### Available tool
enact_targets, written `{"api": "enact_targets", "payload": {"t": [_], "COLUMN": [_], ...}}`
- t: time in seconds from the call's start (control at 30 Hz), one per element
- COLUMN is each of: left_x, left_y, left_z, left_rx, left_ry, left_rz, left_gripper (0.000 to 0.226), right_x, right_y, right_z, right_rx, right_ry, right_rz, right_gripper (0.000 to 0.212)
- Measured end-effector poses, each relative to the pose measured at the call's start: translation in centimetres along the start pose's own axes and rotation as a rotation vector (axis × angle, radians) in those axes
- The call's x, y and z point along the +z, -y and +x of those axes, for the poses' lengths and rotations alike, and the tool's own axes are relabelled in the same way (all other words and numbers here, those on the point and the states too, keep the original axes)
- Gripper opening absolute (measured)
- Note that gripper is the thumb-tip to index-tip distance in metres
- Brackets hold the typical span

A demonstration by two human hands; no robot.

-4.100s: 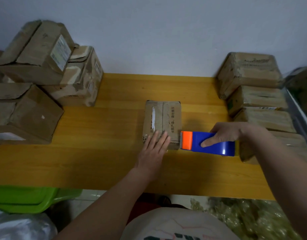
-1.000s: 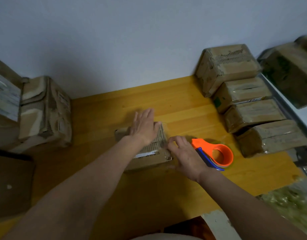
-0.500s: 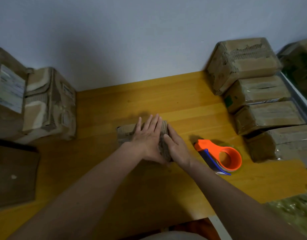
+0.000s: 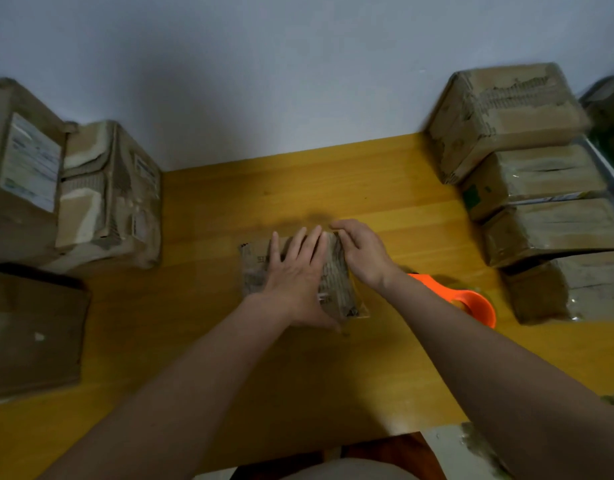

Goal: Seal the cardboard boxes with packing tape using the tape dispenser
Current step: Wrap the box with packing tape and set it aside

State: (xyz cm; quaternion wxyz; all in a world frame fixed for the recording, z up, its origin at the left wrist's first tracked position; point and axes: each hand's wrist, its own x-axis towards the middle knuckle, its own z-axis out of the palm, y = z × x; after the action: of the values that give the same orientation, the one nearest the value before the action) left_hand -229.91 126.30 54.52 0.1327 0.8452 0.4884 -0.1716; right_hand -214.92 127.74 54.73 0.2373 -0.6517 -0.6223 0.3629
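The small brown cardboard box (image 4: 300, 271) sits mid-table under the flat, straight-fingered left hand (image 4: 293, 271) while the right hand (image 4: 362, 251) presses its right edge, leaving the orange tape dispenser (image 4: 468, 303) ungripped just right of the nearer right wrist.

The desk (image 4: 229, 202) has bare wood in the middle, behind the small box (image 4: 257, 268) up to the wall (image 4: 298, 81). The left boxes (image 4: 108, 192) close the left side, and the right stack (image 4: 541, 202) closes the right side. The dispenser (image 4: 472, 303) lies between the small box and the right stack. The near strip of wood is crossed by both forearms.
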Motion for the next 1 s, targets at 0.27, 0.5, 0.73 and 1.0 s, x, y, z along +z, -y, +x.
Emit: {"api": "enact_targets", "payload": {"t": [0.27, 0.5, 0.73, 1.0], "left_x": [0.9, 1.1, 1.1, 1.6], "left_y": [-0.5, -0.6, -2.0, -2.6], "left_z": [-0.3, -0.4, -0.5, -0.7], "left_rx": [-0.083, -0.134, -0.251, -0.385], "left_ry": [-0.097, -0.091, -0.127, -0.132], "left_rz": [-0.067, -0.118, -0.163, -0.183], "left_gripper": [0.142, 0.142, 0.140, 0.147], "right_x": [3.2, 1.8, 1.7, 0.2], "right_y": [0.5, -0.6, -0.6, -1.9], "right_z": [-1.4, -1.2, -6.4, -4.4], "right_rx": [0.191, 0.331, 0.060, 0.290], "right_ry": [-0.085, 0.147, -0.025, 0.053], "right_rz": [0.158, 0.278, -0.080, 0.041], "right_gripper": [0.044, 0.034, 0.044, 0.048]}}
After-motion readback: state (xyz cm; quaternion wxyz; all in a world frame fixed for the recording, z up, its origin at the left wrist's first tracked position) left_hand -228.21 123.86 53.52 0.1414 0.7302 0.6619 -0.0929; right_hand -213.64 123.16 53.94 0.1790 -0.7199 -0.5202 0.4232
